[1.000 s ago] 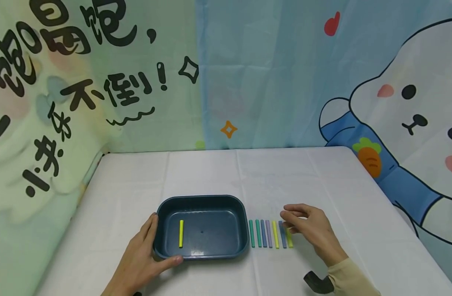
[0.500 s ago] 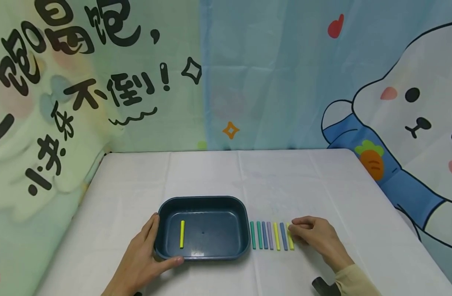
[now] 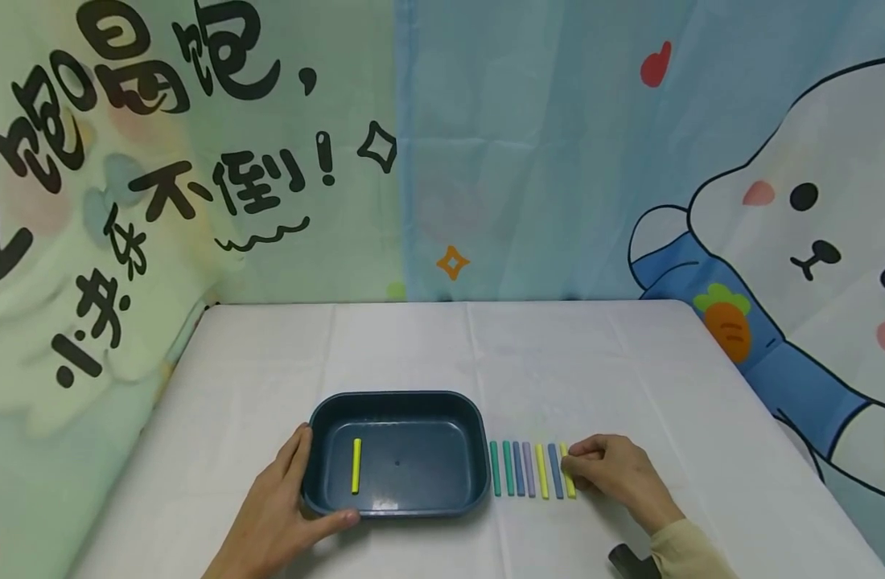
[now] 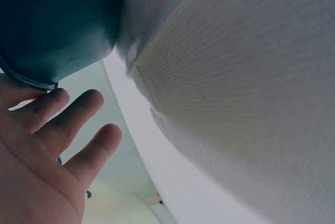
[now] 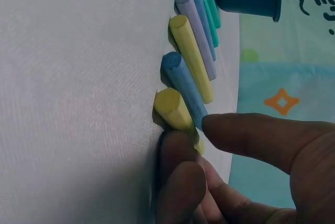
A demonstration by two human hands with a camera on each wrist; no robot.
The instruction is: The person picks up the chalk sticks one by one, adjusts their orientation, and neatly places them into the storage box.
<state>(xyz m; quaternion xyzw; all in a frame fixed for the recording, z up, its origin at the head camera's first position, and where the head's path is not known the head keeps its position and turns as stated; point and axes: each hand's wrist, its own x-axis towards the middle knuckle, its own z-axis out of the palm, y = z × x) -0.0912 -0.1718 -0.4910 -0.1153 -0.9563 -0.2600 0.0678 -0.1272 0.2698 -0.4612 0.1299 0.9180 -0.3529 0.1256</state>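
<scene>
A dark blue tray (image 3: 395, 511) sits on the white-covered table, with one yellow chalk stick (image 3: 356, 466) lying inside. My left hand (image 3: 272, 498) rests against its left end, thumb along the front side and fingers extended at the left rim. In the left wrist view those fingers (image 4: 78, 114) are spread and nearly straight beside the tray wall. Right of the tray, my right hand (image 3: 616, 473) pinches the last yellow chalk (image 5: 170, 103) in a row, which still lies beside its neighbours. The thumb is close to the end of the adjacent blue chalk (image 5: 183, 82).
Between tray and right hand lie two teal chalks (image 3: 508, 468), another blue one (image 3: 518, 469), a purple one (image 3: 529, 470) and another yellow one (image 3: 542, 471), roughly parallel. A printed curtain (image 3: 529, 161) hangs behind the white tablecloth (image 3: 413, 346).
My right hand has come down and slightly right from above the row, and its fingers have closed around the end yellow chalk. The left hand and tray keep their places; the head view shifts slightly.
</scene>
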